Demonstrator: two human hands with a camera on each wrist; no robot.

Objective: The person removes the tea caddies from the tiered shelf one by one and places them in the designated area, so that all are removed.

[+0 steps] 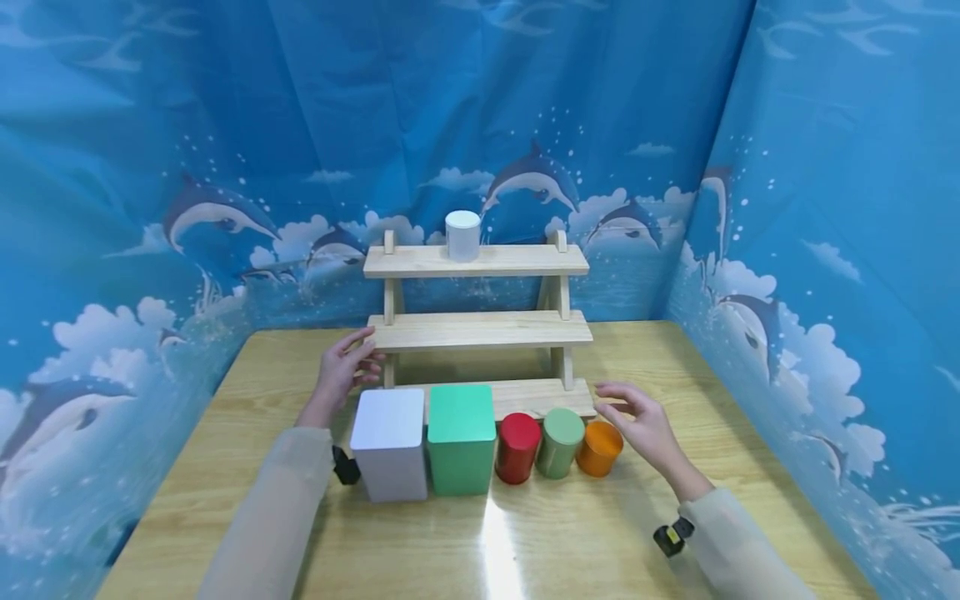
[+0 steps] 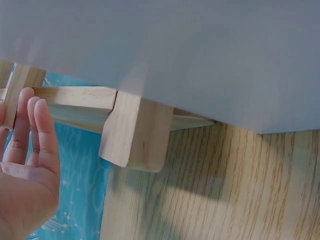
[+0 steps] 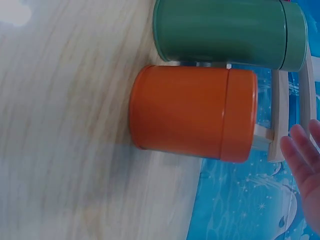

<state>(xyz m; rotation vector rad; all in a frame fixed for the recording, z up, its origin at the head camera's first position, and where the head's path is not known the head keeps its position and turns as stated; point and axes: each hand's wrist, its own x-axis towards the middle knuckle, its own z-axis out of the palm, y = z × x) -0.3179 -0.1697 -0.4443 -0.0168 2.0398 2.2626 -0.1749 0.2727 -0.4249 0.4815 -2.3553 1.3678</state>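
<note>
A wooden three-tier display stand stands against the back curtain. At the left end of its middle shelf is my left hand, fingers loosely extended; whether they touch the wood I cannot tell. My right hand hovers by the right end of the bottom shelf, above and beside an orange canister, holding nothing. A row in front of the stand runs from a white box through a green box, a red canister and a light green canister to the orange one.
A white canister sits on the top shelf, left of its middle. The wooden table reaches back to a blue dolphin-print curtain, which also encloses both sides. The boxes stand close to my left forearm.
</note>
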